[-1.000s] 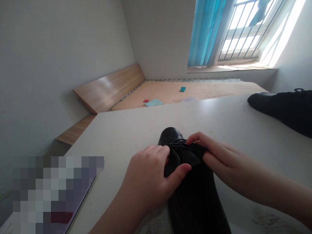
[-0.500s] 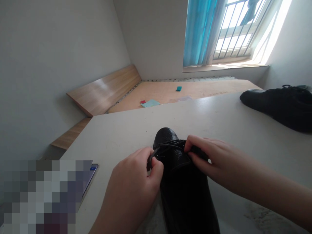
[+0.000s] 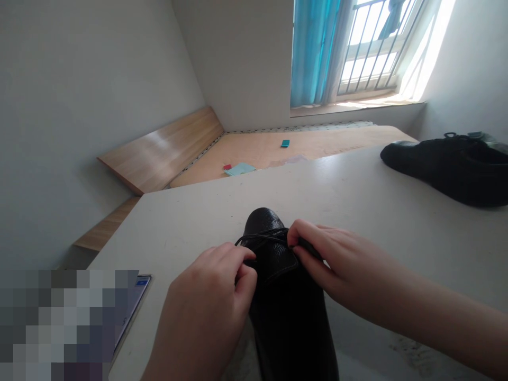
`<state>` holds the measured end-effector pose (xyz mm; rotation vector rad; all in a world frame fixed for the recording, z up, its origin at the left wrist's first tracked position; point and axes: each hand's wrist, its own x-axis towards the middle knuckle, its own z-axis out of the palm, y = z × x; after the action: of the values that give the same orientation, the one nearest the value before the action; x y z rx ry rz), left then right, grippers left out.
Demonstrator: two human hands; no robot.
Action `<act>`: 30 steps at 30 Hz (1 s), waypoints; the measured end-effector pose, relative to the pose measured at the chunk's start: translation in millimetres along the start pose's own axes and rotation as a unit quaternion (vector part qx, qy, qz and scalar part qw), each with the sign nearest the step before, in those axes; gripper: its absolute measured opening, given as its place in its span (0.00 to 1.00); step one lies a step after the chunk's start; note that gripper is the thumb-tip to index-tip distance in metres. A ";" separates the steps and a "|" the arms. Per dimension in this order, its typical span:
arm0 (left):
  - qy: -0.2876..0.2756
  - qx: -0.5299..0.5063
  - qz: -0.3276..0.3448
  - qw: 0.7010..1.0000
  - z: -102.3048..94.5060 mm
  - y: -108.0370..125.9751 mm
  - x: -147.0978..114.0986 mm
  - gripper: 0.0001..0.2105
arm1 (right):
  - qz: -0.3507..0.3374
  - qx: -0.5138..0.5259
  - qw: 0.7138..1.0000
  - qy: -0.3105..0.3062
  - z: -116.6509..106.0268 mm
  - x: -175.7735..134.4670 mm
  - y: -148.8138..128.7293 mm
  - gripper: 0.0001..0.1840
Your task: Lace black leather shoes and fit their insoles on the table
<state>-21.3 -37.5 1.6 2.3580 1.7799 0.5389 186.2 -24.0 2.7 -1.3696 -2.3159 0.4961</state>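
A black leather shoe point(image 3: 273, 307) lies on the white table with its toe pointing away from me. Dark shoelaces point(image 3: 265, 236) cross over its front, just behind the toe. My left hand point(image 3: 214, 291) is closed at the left lacing flap, thumb and forefinger pinched on its edge. Exactly what sits between those fingertips is partly hidden. On the other side, my right hand point(image 3: 321, 251) grips the right lacing flap, thumb below and fingers above, close to where the laces enter.
Another black shoe point(image 3: 448, 172) stands at the table's right. A flat tablet-like device point(image 3: 133, 312) lies at the left edge, partly blurred out. Beyond the white table point(image 3: 190, 217) is a bed point(image 3: 333, 144) with a pale blue item point(image 3: 240, 169).
The view has shifted slightly, so the scene sits further left. My left fingers have moved on the left flap, and a lace loop now shows above them. My right hand keeps its grip.
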 end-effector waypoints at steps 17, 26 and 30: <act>0.228 -0.323 0.077 0.915 -16.4 -1.0 -2.3 0.06 | -0.101 0.232 0.945 0.205 -33.5 -5.5 -13.0 0.05; 0.226 -0.452 0.117 0.855 -28.2 16.2 -4.1 0.05 | -0.080 0.306 0.945 -0.087 -50.6 8.5 -50.7 0.06; 0.215 -0.499 0.098 0.833 -30.0 3.3 13.0 0.04 | -0.084 0.367 0.916 -0.136 -43.0 32.5 -55.1 0.06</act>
<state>-26.1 -29.1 33.0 1.6901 0.9036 1.6414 152.9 -16.2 71.9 -0.7594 -2.0608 1.3951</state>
